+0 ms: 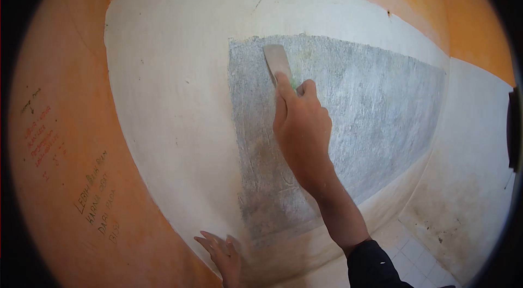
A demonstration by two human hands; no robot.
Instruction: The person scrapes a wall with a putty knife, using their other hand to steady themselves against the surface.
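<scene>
Right hand (304, 132) holding a putty knife (277, 59) to a grey patch (370, 108) on the wall.

The putty knife is at the patch's upper edge, near its upper-left corner, blade upward; the right grip is closed around its handle (294, 85), of which only a sliver of green shows. One digit lies along the base of the blade, probably to steer it and press it evenly, and the arm in its black sleeve (373, 266) reaches up from the lower right, perhaps to give that height. The left hand (223, 258) is just outside the patch's lower-left corner, its grip spread and holding nothing visible, maybe to brace the body; whether the fingers touch the white paint (169, 81) I cannot tell.
</scene>
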